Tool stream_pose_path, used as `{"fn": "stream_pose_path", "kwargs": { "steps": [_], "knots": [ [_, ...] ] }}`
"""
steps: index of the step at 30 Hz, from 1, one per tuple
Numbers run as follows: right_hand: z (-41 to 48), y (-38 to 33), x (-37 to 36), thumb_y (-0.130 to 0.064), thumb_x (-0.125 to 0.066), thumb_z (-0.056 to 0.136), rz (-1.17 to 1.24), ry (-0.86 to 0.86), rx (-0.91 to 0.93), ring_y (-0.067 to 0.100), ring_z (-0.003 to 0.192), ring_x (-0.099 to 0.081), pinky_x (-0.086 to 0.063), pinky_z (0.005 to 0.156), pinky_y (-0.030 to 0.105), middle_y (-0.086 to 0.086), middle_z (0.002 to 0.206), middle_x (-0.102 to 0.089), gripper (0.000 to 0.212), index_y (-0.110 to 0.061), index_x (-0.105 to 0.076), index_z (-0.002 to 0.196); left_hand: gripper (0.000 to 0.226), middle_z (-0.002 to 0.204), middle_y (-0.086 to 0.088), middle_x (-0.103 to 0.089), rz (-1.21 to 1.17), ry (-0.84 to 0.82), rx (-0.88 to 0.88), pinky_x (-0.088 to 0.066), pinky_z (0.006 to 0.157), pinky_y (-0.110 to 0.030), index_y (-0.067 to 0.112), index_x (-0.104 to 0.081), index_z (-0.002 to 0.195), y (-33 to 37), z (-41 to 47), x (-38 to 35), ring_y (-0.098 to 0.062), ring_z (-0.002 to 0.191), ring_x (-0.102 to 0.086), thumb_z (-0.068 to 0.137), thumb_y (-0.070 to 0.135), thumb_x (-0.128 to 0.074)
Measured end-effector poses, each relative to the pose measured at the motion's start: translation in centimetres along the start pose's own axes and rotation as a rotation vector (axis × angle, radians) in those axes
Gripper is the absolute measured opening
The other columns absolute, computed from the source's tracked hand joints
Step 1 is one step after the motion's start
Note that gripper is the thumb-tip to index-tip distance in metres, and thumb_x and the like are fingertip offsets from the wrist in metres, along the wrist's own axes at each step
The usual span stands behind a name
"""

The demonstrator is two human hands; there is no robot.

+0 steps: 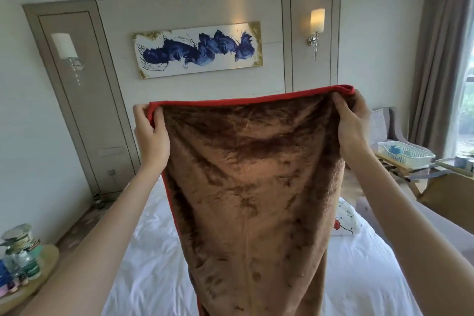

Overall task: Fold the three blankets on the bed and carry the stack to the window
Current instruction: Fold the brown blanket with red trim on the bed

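both hands (151, 133) (354, 123) aloft on blanket (251, 174) corners

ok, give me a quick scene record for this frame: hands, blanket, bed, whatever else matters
left: left hand grips top left corner of blanket
right: right hand grips top right corner
blanket state: brown plush, red trim, held up spread, hanging over bed
other fabric: white printed piece on bed, right of blanket; kind unclear
window: far right, beside curtain

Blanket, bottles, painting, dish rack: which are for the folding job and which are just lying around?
For the job: brown blanket, held up by left hand and right hand; bed; window.
Just lying about: bottles, painting, dish rack.
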State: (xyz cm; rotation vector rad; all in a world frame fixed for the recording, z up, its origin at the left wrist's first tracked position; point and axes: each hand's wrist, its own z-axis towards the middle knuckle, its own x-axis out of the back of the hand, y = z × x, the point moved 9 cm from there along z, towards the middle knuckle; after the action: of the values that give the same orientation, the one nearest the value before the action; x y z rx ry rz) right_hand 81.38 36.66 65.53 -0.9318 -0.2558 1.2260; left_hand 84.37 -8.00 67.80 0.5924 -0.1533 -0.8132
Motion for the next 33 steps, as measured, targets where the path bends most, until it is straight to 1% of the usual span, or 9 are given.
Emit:
{"fn": "stream_pose_path", "kwargs": {
  "steps": [3,6,8,12,16,20,26,30,33],
  "knots": [
    [-2.1,0.5,0.6,-0.039,-0.053,0.094,-0.159,0.077,0.118,0.001,0.076,-0.056,-0.043,0.073,0.022,-0.019,0.078,-0.06,0.011,-0.037,-0.054,0.082,0.007,0.08,0.013,-0.049,0.078,0.067,-0.093,-0.037,0.064,-0.014,0.027,-0.045,0.096,0.3,-2.3,1.2,0.002,0.069,-0.048,0.103,0.027,-0.043],
    [-5.7,7.0,0.8,-0.027,-0.051,0.098,-0.362,-0.031,-0.033,0.026,0.087,-0.059,-0.041,0.075,0.034,0.001,0.086,-0.064,0.011,-0.019,-0.058,0.096,0.02,0.089,-0.003,-0.055,0.289,-0.25,0.128,-0.036,0.067,-0.032,0.004,-0.046,0.105,-5.8,-7.3,-1.0,-0.021,0.08,-0.052,0.104,0.024,-0.041],
    [-8.3,11.7,1.5,-0.021,-0.053,0.098,-0.42,-0.126,-0.146,0.031,0.087,-0.06,-0.038,0.07,0.035,0.005,0.082,-0.063,0.013,-0.01,-0.059,0.094,0.018,0.086,-0.006,-0.055,0.333,-0.366,0.278,-0.034,0.058,-0.029,0.005,-0.043,0.102,-9.9,-10.8,-0.6,-0.022,0.074,-0.052,0.104,0.023,-0.041],
    [-9.6,14.1,2.2,-0.023,-0.056,0.097,-0.334,-0.154,-0.208,0.016,0.077,-0.056,-0.039,0.068,0.032,-0.003,0.077,-0.061,0.012,-0.015,-0.061,0.089,0.017,0.081,0.004,-0.052,0.265,-0.347,0.344,-0.036,0.059,-0.017,0.011,-0.044,0.099,-12.1,-12.0,1.2,-0.01,0.073,-0.052,0.103,0.027,-0.043],
    [-8.8,14.2,0.8,-0.028,-0.059,0.095,-0.172,-0.213,-0.31,-0.008,0.063,-0.056,-0.044,0.06,0.012,-0.019,0.068,-0.065,0.012,-0.027,-0.065,0.085,0.018,0.089,-0.001,-0.056,0.063,-0.339,0.527,-0.044,0.074,-0.029,0.013,-0.052,0.098,-13.6,-10.5,1.6,-0.019,0.086,-0.055,0.101,0.031,-0.051],
    [-8.0,15.5,-1.0,-0.034,-0.066,0.09,0.04,-0.275,-0.531,0.008,0.075,-0.07,-0.055,0.066,0.025,-0.009,0.082,-0.075,0.015,-0.022,-0.072,0.094,0.012,0.096,-0.005,-0.066,-0.197,-0.365,0.711,-0.05,0.082,-0.04,0.02,-0.063,0.096,-14.0,-9.4,1.7,-0.024,0.093,-0.063,0.097,0.031,-0.059],
    [-10.0,14.4,-4.3,-0.033,-0.047,0.098,0.521,-0.652,-0.717,0.018,0.079,-0.074,-0.059,0.065,0.028,0.006,0.089,-0.076,0.034,-0.018,-0.077,0.096,0.03,0.09,-0.002,-0.077,-0.626,-0.457,0.868,-0.059,0.069,-0.024,0.018,-0.079,0.091,-13.2,-9.3,2.3,-0.013,0.081,-0.073,0.096,0.026,-0.051],
    [-12.9,12.3,-9.5,-0.013,-0.054,0.095,0.229,-1.063,-0.585,0.021,0.088,-0.069,-0.056,0.077,0.029,0.014,0.101,-0.071,0.018,-0.006,-0.067,0.106,0.058,0.075,-0.002,-0.075,-0.627,-0.622,0.96,-0.059,0.061,-0.026,0.015,-0.08,0.069,-12.9,-14.3,-1.2,-0.013,0.067,-0.072,0.105,0.018,-0.034],
    [-15.6,11.2,-12.7,-0.001,-0.055,0.094,0.019,-1.394,-0.428,0.019,0.093,-0.065,-0.05,0.086,0.029,0.014,0.1,-0.068,0.012,0.001,-0.062,0.104,0.029,0.084,-0.008,-0.072,-0.675,-0.842,0.968,-0.059,0.072,-0.033,0.011,-0.074,0.086,-11.8,-17.7,-3.8,-0.02,0.075,-0.071,0.094,0.03,-0.054]
  ]
}}
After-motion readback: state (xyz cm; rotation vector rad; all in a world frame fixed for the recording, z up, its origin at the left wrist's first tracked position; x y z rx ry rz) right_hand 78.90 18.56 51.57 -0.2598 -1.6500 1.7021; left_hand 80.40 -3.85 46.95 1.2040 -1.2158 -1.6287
